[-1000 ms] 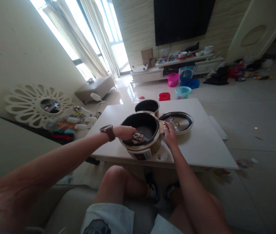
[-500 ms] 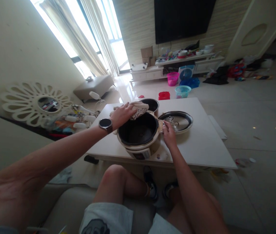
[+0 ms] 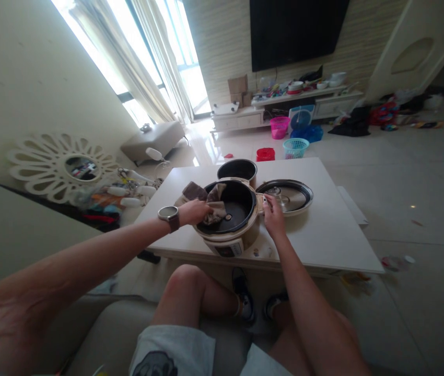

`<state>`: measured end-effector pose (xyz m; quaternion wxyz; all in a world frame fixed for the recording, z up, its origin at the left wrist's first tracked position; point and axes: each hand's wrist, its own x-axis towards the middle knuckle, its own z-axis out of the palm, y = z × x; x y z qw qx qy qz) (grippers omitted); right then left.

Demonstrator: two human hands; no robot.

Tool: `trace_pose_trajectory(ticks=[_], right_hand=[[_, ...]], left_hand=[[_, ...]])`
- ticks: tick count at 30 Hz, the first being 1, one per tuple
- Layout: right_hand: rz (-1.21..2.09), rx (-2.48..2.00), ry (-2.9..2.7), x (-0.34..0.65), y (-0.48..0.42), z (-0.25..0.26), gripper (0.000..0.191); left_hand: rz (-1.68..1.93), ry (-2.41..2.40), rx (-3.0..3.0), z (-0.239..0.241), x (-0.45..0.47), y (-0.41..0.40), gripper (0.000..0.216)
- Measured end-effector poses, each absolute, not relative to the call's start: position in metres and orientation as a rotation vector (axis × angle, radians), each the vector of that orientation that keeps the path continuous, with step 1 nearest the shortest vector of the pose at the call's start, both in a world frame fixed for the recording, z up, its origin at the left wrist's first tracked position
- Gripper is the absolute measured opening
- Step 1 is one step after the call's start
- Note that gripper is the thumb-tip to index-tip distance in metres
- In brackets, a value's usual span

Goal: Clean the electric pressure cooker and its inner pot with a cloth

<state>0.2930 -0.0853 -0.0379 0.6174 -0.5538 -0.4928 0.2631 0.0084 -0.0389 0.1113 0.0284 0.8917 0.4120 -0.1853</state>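
A cream electric cooker point(image 3: 230, 241) with a dark empty inside stands near the front edge of a white low table point(image 3: 324, 230). My left hand point(image 3: 194, 211), with a watch on the wrist, is closed on a brown and grey cloth point(image 3: 211, 201) that drapes over the cooker's left rim and into the pot. My right hand point(image 3: 272, 215) rests against the cooker's right side, where its hinged metal lid point(image 3: 287, 196) lies open; its fingers are curled on the hinge area. A dark inner pot point(image 3: 237, 169) stands just behind the cooker.
My bare knees and shoes are below the table's front edge. Left of the table lie toys and a flower-shaped mirror point(image 3: 63, 167). Beyond are a red container point(image 3: 265, 154), plastic baskets point(image 3: 294, 148), a TV stand point(image 3: 284, 107) and a footstool point(image 3: 153, 141). Tiled floor lies to the right.
My left hand went with the cloth from inside the pot to the far left rim, then back to the near left rim. My right hand has stayed at the hinge.
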Motion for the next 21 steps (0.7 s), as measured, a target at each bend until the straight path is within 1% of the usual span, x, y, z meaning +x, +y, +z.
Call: trace_pose_trajectory(ticks=[3,5,7,9,11,13,14,16,18,21], right_hand=[[0.604,-1.279,-1.137,0.293,-0.086,-0.038,0.043],[0.606,-1.283,-1.135,0.292,-0.086,-0.037,0.043],[0.609,-1.285,-1.132,0.292,-0.087,-0.036,0.044],[0.613,-1.285,-1.129,0.292,-0.087,-0.035,0.045],[0.628,-1.287,-1.122,0.292,-0.087,-0.035,0.045],[0.647,-1.288,-1.113,0.292,-0.087,-0.035,0.046],[0.656,-1.289,-1.11,0.292,-0.087,-0.035,0.047],[0.672,-1.295,-1.105,0.292,-0.087,-0.035,0.048],[0.672,-1.301,-1.106,0.292,-0.087,-0.034,0.048],[0.643,-1.295,-1.113,0.292,-0.088,-0.033,0.046]], left_hand=[[-0.539,1.228,2.502,0.117,0.016,-0.046,0.05],[-0.438,1.187,2.318,0.12,0.024,-0.048,0.05],[-0.256,1.111,2.093,0.124,0.032,-0.048,0.048],[0.003,1.098,1.956,0.13,0.038,-0.044,0.047],[0.238,1.242,2.043,0.137,0.042,-0.039,0.044],[0.336,1.468,2.29,0.141,0.044,-0.036,0.046],[0.31,1.562,2.409,0.141,0.045,-0.036,0.049],[0.119,1.632,2.587,0.135,0.046,-0.039,0.057],[-0.144,1.551,2.654,0.124,0.048,-0.046,0.06],[-0.433,1.299,2.52,0.104,0.052,-0.055,0.059]])
